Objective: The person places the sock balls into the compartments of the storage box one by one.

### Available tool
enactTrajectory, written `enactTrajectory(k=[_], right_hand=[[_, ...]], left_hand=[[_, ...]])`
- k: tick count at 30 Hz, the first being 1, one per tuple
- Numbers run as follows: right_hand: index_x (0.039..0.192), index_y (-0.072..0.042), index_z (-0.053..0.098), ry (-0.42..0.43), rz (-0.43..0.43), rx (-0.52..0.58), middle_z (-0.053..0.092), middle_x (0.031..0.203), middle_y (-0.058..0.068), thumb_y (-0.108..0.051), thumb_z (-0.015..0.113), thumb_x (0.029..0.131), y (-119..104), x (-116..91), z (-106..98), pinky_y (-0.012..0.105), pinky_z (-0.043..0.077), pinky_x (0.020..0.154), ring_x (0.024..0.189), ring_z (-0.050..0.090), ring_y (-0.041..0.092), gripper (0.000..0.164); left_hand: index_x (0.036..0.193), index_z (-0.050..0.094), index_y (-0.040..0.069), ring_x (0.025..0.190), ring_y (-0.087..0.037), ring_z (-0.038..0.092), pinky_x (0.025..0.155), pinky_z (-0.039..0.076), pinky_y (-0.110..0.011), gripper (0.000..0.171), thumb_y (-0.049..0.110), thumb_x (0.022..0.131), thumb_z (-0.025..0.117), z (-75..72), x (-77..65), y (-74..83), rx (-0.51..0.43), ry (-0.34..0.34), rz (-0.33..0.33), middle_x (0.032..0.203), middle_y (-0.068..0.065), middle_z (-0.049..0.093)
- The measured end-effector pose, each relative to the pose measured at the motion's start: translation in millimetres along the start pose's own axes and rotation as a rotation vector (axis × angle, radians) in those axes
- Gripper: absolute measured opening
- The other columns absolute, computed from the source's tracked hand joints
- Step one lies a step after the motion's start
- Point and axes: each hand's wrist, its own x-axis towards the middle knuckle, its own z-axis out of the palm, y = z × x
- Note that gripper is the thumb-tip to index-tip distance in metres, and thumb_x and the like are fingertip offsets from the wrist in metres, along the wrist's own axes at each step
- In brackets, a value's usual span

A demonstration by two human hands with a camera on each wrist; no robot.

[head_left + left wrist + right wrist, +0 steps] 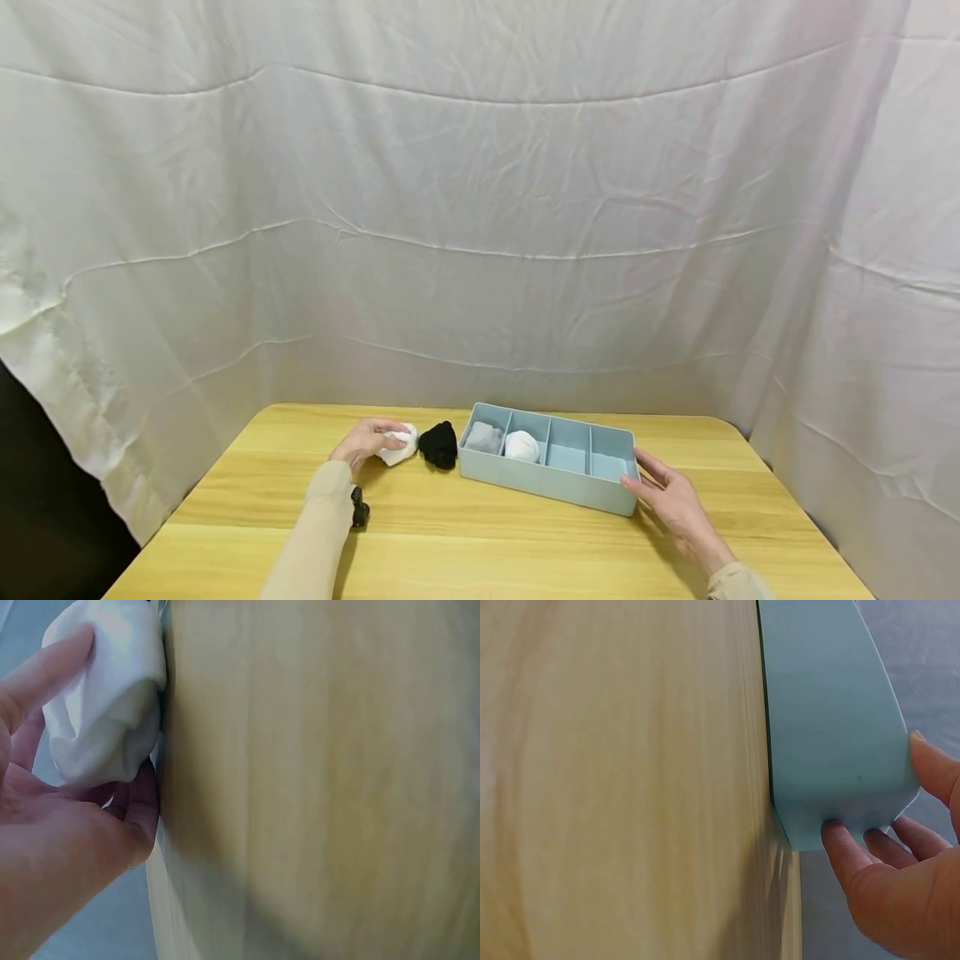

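Observation:
On the left of the table, my left hand (369, 442) holds a balled white sock (400, 446). The thumb lies across the sock in the left wrist view, with the other fingers curled round its near end. Just right of it sits a balled black sock (438, 446), close against the end of a light blue divided box (540, 481). A grey balled sock (483, 437) fills the leftmost compartment, and another white balled sock (522, 447) lies in the second. My right hand (672, 497) grips the box's right end, thumb at the rim and fingertips (832, 829) on the end wall.
The wooden table (420, 542) has rounded far corners. Behind it and along both sides hangs a creased white cloth (480, 208). A small black device (360, 508) is strapped at the left wrist. Two compartments at the box's right hold nothing.

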Motion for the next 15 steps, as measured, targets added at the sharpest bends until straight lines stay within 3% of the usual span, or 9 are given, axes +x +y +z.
enactTrajectory(k=[4,9,15], right_hand=[[0.155,-0.006,0.025,-0.005,0.002,-0.006,0.019,0.16,0.022,-0.022,0.067,0.094,0.1,-0.1,0.1,0.047,0.03,0.112,0.144,0.026,0.042,0.075],[0.155,-0.006,0.024,-0.009,-0.001,-0.001,0.018,0.16,0.023,-0.023,0.067,0.095,0.2,1.3,-0.8,0.047,0.03,0.112,0.144,0.025,0.043,0.076],[0.155,-0.006,0.025,-0.005,0.003,0.004,0.018,0.161,0.021,-0.02,0.066,0.095,1.4,1.1,-0.8,0.045,0.031,0.111,0.144,0.026,0.041,0.074]], left_hand=[[0.114,0.07,0.0,0.093,-0.021,0.059,0.072,0.051,-0.027,0.031,0.001,0.083,0.071,0.0,-1.5,1.1,-0.008,-0.003,0.016,0.131,-0.022,0.058],[0.12,0.066,-0.001,0.088,-0.019,0.06,0.073,0.053,-0.029,0.033,0.003,0.087,0.068,-0.9,-4.2,9.2,-0.019,-0.008,0.105,0.124,-0.022,0.06],[0.131,0.059,-0.001,0.088,-0.019,0.062,0.077,0.055,-0.031,0.042,0.004,0.091,0.067,0.0,-9.4,22.1,-0.134,-0.064,0.178,0.125,-0.022,0.057]])
